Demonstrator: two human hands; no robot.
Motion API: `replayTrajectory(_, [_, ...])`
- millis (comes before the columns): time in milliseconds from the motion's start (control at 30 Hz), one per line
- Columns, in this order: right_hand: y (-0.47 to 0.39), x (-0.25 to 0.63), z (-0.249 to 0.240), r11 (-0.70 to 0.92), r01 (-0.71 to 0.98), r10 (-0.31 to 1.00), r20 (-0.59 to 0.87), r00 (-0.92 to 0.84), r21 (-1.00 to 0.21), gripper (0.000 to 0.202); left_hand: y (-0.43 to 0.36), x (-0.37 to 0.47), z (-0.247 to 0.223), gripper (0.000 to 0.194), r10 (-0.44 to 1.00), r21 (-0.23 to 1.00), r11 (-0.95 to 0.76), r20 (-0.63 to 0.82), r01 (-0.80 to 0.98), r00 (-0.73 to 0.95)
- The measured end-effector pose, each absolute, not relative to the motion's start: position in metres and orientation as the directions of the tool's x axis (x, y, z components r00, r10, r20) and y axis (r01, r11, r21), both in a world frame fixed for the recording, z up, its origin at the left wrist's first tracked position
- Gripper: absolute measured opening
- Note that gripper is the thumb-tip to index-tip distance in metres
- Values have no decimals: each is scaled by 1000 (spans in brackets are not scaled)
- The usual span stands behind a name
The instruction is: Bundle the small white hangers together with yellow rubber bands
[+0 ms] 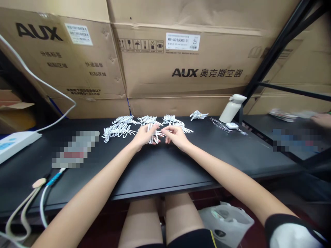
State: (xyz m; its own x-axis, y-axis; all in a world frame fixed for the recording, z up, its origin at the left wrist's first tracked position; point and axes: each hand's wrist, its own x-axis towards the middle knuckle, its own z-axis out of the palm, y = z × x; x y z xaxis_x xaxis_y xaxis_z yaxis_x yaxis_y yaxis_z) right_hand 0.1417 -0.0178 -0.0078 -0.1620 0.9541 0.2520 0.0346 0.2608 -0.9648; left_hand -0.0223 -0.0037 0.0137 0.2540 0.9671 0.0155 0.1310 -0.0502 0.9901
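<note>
My left hand [143, 136] is closed around a few white hooks [154, 138], their curved ends poking out past the fingers. Close on its right, my right hand [177, 136] pinches, with thumb and fingertips, what looks like the thin straight end of a white hook. Just behind both hands lie several heaps of similar white hooks: one at the left [116, 131], a heap [148, 120] in the middle, and another heap [172, 120] to the right. A small bundle of hooks [198, 115] rests apart, farther right.
The black table [165, 168] backs onto large cardboard boxes [207, 62]. At right stand a pale bottle [232, 107] and a small white case [232, 126] beside a thin cable. On the left are a pixelated flat device [76, 150] with a cable and a power strip [19, 144]. Another person's hand [322, 120] shows far right.
</note>
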Motion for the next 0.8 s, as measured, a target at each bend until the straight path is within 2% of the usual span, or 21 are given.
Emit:
replayTrajectory(333, [-22,141,-7,330,33,921,314,-230,-943,32,-6,-19,13,36,976,991,-61,35,118,216])
replayTrajectory(567, [-21,139,-8,184,-33,955,187,-231,-982,33,-10,-18,18,42,984,992,-66,46,110,170])
replayTrajectory(800, [-21,135,-13,239,-5,942,233,-241,-971,33,-6,-23,11,37,931,931,-305,247,200,269])
